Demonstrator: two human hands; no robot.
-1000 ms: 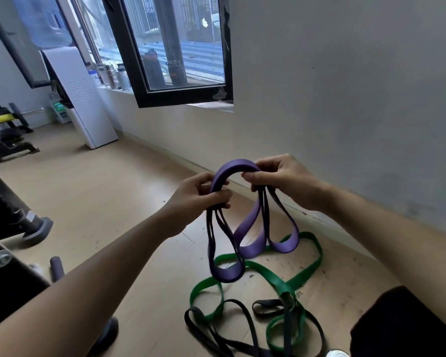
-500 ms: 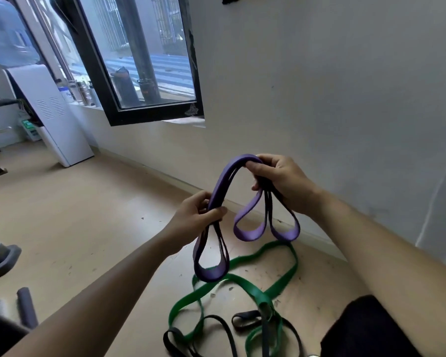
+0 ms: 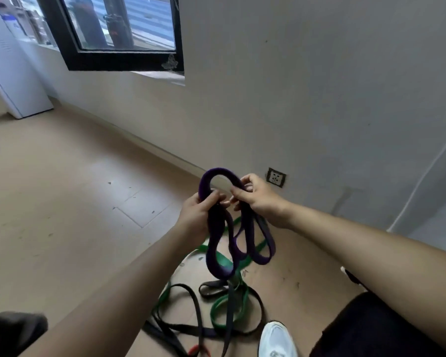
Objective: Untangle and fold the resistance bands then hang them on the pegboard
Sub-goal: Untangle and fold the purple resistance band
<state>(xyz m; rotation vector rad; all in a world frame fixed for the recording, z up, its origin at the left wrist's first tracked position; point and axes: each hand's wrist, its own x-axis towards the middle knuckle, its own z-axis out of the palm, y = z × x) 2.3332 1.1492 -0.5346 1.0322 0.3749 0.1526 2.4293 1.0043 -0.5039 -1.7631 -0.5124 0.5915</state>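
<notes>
Purple band [image 3: 218,238] hangs in loops, gripped by your left hand [image 3: 198,215] and pinched by your right hand [image 3: 258,199].

both arms are bare and reach forward, and the hands meet in the middle, almost touching. the left hand [image 3: 200,211] is closed, its fingers curled around the purple band [image 3: 218,229], with the thumb on top. the right hand [image 3: 259,198] pinches the same band between thumb and fingers, wrist bent a little. one foot in a white shoe [image 3: 278,340] shows at the bottom.
</notes>
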